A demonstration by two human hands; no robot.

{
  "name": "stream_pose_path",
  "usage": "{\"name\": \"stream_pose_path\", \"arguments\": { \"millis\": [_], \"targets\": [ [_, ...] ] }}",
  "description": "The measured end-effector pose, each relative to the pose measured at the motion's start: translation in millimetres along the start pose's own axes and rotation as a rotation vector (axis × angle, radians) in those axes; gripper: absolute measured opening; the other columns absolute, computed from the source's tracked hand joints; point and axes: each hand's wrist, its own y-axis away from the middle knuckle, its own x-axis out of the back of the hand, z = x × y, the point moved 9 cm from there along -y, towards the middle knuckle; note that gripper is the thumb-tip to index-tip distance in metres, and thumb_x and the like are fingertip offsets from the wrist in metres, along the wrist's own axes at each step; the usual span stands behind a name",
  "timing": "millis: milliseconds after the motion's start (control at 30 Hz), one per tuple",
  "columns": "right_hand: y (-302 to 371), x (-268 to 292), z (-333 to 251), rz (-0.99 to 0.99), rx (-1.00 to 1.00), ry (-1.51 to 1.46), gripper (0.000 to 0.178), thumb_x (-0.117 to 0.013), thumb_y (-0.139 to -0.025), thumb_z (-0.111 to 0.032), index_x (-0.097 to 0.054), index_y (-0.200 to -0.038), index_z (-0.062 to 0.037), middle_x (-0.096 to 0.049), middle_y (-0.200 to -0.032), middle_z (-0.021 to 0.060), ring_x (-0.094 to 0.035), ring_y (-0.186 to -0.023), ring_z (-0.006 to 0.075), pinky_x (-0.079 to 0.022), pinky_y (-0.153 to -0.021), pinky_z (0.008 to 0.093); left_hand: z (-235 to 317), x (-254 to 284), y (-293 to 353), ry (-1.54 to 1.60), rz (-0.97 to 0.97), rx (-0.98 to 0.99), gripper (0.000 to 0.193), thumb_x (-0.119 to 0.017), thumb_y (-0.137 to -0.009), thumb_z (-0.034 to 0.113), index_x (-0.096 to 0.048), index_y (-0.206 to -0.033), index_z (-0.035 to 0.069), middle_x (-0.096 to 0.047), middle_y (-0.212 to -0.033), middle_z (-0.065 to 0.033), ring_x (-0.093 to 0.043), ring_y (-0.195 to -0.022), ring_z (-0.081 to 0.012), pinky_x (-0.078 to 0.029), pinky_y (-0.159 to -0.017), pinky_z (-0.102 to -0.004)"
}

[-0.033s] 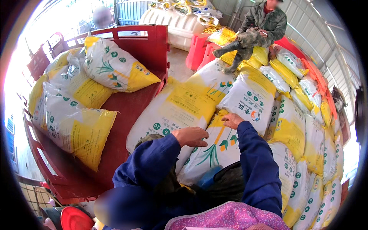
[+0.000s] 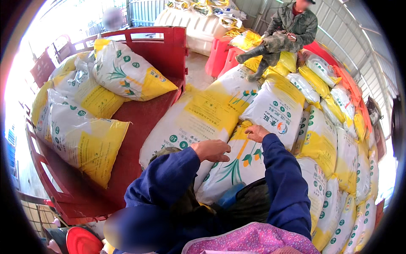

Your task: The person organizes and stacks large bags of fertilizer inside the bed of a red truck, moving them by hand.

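Pinched in the fingers of my right hand [image 2: 256,133] is the yellow top corner of a white and yellow sack [image 2: 230,172] with a printed plant. That sack lies in front of me, its near end partly hidden by my legs. My left hand [image 2: 211,150] hovers over the sack's left side, fingers loosely bent and apart, with nothing in them. Beside it on the left is a long white and yellow sack [image 2: 198,114]. Beyond my right hand lies another sack [image 2: 270,110] of the same kind.
A red cart bed [image 2: 139,156] on the left carries several sacks [image 2: 127,72]. Stacked sacks [image 2: 325,139] rise along the right. A person [image 2: 292,25] in dark boots sits on the pile at the back. Red plastic stools [image 2: 218,55] and a white tank [image 2: 194,29] stand behind.
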Motion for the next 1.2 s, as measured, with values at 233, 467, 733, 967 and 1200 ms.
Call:
{"name": "stream_pose_path", "arguments": {
  "millis": [233,467,733,967,1200],
  "targets": [
    [-6,-6,-1,-0.026,-0.007,0.037,0.037,-0.057,-0.078,-0.022,-0.065,-0.111,-0.006,-0.065,-0.108,0.0188,-0.061,-0.103,0.0321,-0.047,-0.092,0.0358,2,1,-2,-0.005,0.008,-0.031,0.038,-0.056,-0.086,0.035,-0.058,-0.103,0.001,-0.064,-0.089,-0.0225,-0.06,-0.089,-0.0403,-0.045,-0.077,-0.0471],
    [-12,-10,-14,-0.039,0.039,0.057,0.036,-0.056,-0.079,-0.022,-0.065,-0.11,-0.0049,-0.065,-0.109,0.0187,-0.061,-0.103,0.032,-0.046,-0.092,0.0363,-2,5,7,0.005,0.006,0.017,0.038,-0.055,-0.086,0.036,-0.059,-0.102,0.001,-0.064,-0.091,-0.0221,-0.06,-0.09,-0.04,-0.045,-0.079,-0.0469],
    [-7,-22,13,-0.022,0.158,0.071,0.033,-0.057,-0.079,-0.023,-0.065,-0.106,-0.0048,-0.065,-0.104,0.0185,-0.061,-0.099,0.0337,-0.048,-0.088,0.0395,7,3,-6,-0.022,0.025,-0.107,0.042,-0.056,-0.088,0.035,-0.059,-0.113,0.001,-0.064,-0.099,-0.0222,-0.06,-0.096,-0.0379,-0.046,-0.084,-0.0438],
    [-24,-25,12,0.102,0.179,0.076,0.028,-0.057,-0.068,-0.018,-0.072,-0.09,-0.0082,-0.068,-0.089,0.0178,-0.065,-0.085,0.0346,-0.051,-0.078,0.0424,24,13,-3,0.02,0.016,-0.126,0.04,-0.059,-0.087,0.031,-0.059,-0.112,0.0,-0.067,-0.089,-0.0194,-0.063,-0.085,-0.0356,-0.049,-0.076,-0.0418],
    [-17,-13,-7,0.056,0.028,0.063,0.03,-0.057,-0.07,-0.018,-0.071,-0.096,-0.009,-0.069,-0.095,0.0151,-0.065,-0.09,0.0322,-0.05,-0.08,0.041,19,15,7,0.129,-0.062,0.066,0.042,-0.059,-0.088,0.029,-0.058,-0.116,-0.001,-0.068,-0.093,-0.0198,-0.066,-0.085,-0.0331,-0.05,-0.076,-0.0385]
  ]
}}
